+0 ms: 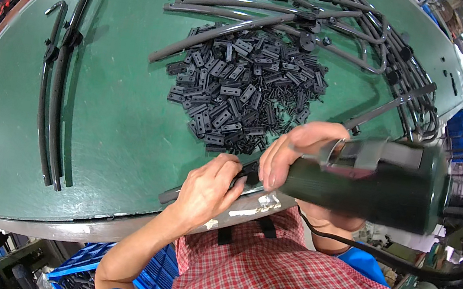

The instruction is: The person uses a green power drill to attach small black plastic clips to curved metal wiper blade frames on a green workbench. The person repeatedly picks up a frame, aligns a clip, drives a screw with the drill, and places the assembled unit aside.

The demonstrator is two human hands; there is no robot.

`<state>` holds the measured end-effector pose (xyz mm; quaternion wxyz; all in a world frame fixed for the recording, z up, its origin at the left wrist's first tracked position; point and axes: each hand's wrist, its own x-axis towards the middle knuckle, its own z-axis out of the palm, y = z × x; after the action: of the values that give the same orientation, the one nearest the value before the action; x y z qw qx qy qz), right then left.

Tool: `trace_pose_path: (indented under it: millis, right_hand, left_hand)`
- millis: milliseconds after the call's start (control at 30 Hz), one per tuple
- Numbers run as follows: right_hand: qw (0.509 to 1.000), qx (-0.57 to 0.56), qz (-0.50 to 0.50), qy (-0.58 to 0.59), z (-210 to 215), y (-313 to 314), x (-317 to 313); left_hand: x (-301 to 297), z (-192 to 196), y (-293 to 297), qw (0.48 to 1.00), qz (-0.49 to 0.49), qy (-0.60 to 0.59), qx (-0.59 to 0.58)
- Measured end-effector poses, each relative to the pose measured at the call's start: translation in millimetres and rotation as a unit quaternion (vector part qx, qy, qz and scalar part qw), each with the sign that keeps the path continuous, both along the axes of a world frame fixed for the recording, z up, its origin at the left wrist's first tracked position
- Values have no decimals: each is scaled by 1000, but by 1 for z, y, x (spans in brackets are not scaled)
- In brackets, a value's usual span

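Note:
At the table's near edge, my left hand (206, 186) is closed around a dark metal tube (169, 196) and a small black block (249, 172) on it. My right hand (288, 154) grips a thick, dark, corded power screwdriver (371, 189), held sideways with its body toward the right. The tool's front end meets the work close to my left fingertips, but my fingers hide the tip. Beyond both hands lies a heap of small black two-hole blocks (231, 91), with dark screws (277, 106) mixed in along its right side.
Many bent dark tubes (236, 4) lie across the far side and right of the green table (118, 125). Two hooked tubes (59, 73) lie at the left. A blue crate (81, 257) stands below the table edge. The tool's cord (396, 261) hangs at the right.

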<state>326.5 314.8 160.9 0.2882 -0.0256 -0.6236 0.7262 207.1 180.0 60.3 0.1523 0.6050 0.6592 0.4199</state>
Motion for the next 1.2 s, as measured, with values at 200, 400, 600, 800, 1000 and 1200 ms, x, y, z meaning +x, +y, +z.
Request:
trace_pose_path:
  millis: [200, 400, 600, 800, 1000, 1200]
  right_hand:
    - [991, 83, 100, 31, -4, 6, -20]
    - [968, -189, 85, 144, -26, 38, -20]
    - [971, -118, -181, 100, -46, 39, -9]
    - [978, -119, -148, 87, -48, 26, -12]
    - [948, -189, -29, 253, -19, 30, -12]
    - [949, -194, -24, 246, -24, 22, -20]
  left_hand:
    - [2, -9, -2, 998, -16, -57, -18]
    - [0, 2, 3, 1000, -11, -2, 7]
    - [4, 10, 5, 1000, 15, -17, -14]
    - [1, 12, 6, 996, 39, -83, -20]
    - [-1, 13, 7, 992, 68, -107, -15]
    - [-5, 7, 7, 992, 56, -111, 22]
